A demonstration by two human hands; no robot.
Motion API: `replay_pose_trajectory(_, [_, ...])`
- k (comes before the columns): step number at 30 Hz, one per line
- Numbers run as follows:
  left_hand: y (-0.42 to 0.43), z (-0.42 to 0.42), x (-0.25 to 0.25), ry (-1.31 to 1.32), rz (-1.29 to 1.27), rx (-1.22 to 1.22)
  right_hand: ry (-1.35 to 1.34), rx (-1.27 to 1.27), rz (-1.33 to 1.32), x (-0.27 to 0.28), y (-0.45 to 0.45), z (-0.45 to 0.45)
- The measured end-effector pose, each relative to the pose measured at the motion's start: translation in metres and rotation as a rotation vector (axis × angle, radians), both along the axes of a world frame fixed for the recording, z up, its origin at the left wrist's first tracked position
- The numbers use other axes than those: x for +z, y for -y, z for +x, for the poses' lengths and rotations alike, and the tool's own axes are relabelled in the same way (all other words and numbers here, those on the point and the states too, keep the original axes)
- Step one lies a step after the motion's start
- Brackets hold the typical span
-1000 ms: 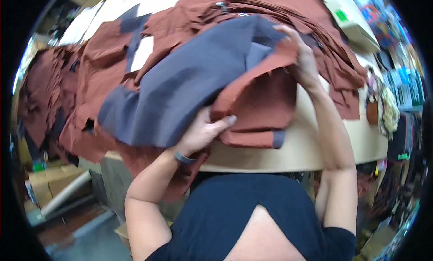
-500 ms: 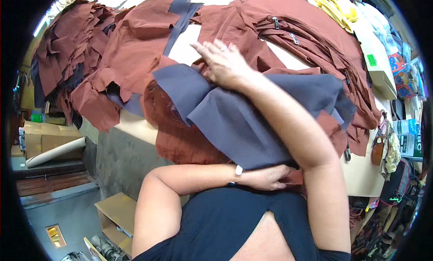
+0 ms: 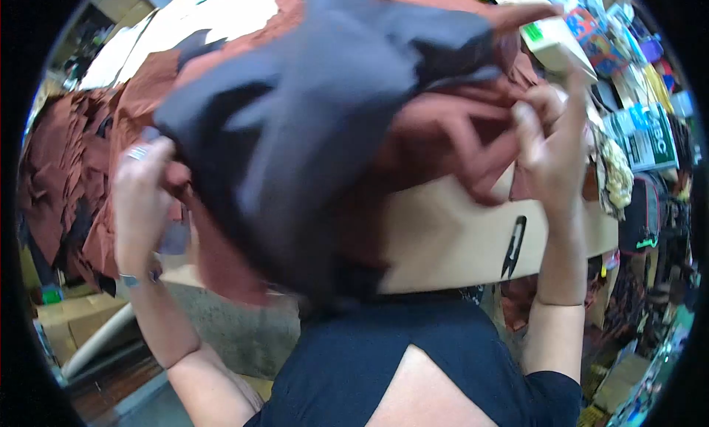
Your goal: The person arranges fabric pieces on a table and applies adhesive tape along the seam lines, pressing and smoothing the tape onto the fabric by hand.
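Note:
A large piece of dark blue and rust-brown fabric (image 3: 317, 109) hangs in the air above the table, blurred by motion. At its left side my left hand (image 3: 144, 194) is closed on the edge, a ring and a wristband showing. My right hand (image 3: 550, 135) pinches the rust-brown part at the right, with thumb and fingers together. Beneath the lifted cloth lies the pale table top (image 3: 436, 235). Black thread snips (image 3: 515, 246) rest near the table's front edge, just left of my right forearm.
Heaped rust-brown pieces (image 3: 63, 161) lie at the left end. A pale box with a green label (image 3: 557, 47) stands at the back right, near plastic bags. A dark bag (image 3: 639, 213) hangs beyond the right edge. Cardboard boxes (image 3: 77, 324) are at lower left.
My hands, crossed over the fabric half a second ago, are now wide apart. The fabric has been lifted and spread between them, and the snips have come into full view.

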State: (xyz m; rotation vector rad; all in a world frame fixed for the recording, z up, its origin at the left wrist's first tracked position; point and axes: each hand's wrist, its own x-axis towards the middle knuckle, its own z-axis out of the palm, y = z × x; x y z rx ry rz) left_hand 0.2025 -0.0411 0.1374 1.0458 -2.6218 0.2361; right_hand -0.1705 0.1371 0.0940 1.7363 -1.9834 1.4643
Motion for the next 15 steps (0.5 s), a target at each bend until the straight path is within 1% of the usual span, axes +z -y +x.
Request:
replay_pose_trajectory(1, [0.029, 0.010, 0.004, 0.098, 0.021, 0.098, -0.010, 0.015, 0.019, -0.017, -0.014, 0.011])
replay_pose_trajectory(2, [0.044, 0.011, 0.005, 0.178, -0.171, 0.068, 0.044, 0.067, 0.083, -0.026, -0.023, 0.025])
replay_pose_trajectory(3, [0.061, 0.011, 0.007, 0.195, -0.135, 0.041, 0.062, 0.078, 0.212, -0.033, -0.036, 0.034])
replay_pose_trajectory(4, [0.069, 0.007, 0.009, 0.219, -0.095, 0.015, 0.175, 0.076, 0.245, -0.042, -0.045, 0.042])
replay_pose_trajectory(6, [0.063, -0.005, 0.009, 0.180, -0.238, -0.009, 0.180, 0.111, 0.301, -0.051, -0.062, 0.042])
replay_pose_trajectory(7, [0.050, -0.016, 0.010, 0.113, -0.192, -0.059, 0.182, 0.087, 0.265, -0.055, -0.066, 0.037])
replay_pose_trajectory(8, [0.032, -0.033, 0.006, 0.066, -0.143, -0.161, 0.205, 0.024, 0.270, -0.060, -0.070, 0.029])
replay_pose_trajectory(10, [-0.013, -0.068, -0.005, -0.031, -0.032, -0.359, 0.166, -0.076, 0.141, -0.073, -0.073, 0.015])
replay_pose_trajectory(12, [-0.050, -0.094, -0.024, -0.050, 0.081, -0.482, -0.068, -0.175, 0.196, -0.100, -0.082, 0.004])
replay_pose_trajectory(14, [-0.070, -0.112, -0.045, 0.046, 0.095, -0.560, -0.227, -0.181, 0.227, -0.106, -0.083, 0.002])
replay_pose_trajectory(15, [-0.074, -0.119, -0.057, 0.035, 0.153, -0.589, -0.337, -0.162, 0.231, -0.105, -0.082, 0.000])
